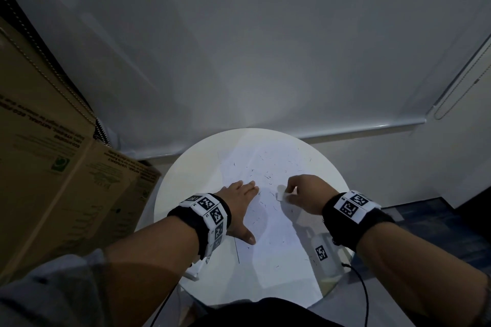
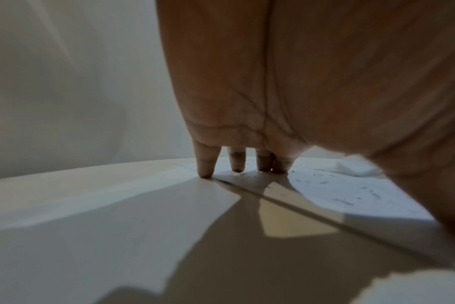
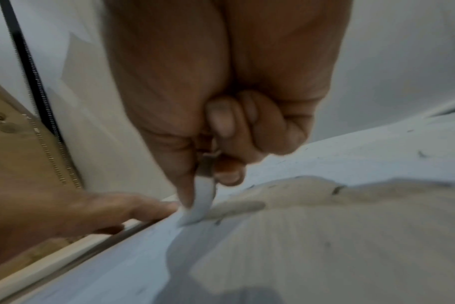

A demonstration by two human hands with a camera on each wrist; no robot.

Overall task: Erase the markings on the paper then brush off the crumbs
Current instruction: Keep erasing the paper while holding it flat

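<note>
White paper, head view: the paper [image 1: 268, 210] lies flat on the round bench [image 1: 170, 194], dark eraser crumbs [image 1: 267, 175] scattered over its far half, a thin line still showing by its near left edge.
Left hand, head view: the left hand [image 1: 240, 210] lies flat on the sheet's left side, fingers straight, thumb spread, holding nothing; I judge it is there to pin the paper so rubbing cannot drag it.
Right hand, head view: the right hand [image 1: 305, 192] pinches a small white eraser [image 1: 281, 194] at mid-sheet, close to the left fingertips.
Left wrist view: fingertips [image 2: 205, 170] press down right at the paper's edge, palm arched above the bench; crumbs speckle the sheet beyond.
Right wrist view: the grip is tight, thumb and forefinger closed on the eraser [image 3: 199, 203], other fingers curled in; the eraser's tip meets the paper, tilted, so an edge bites.
Stage: erasing looks nearly done; brushing not yet started.
</note>
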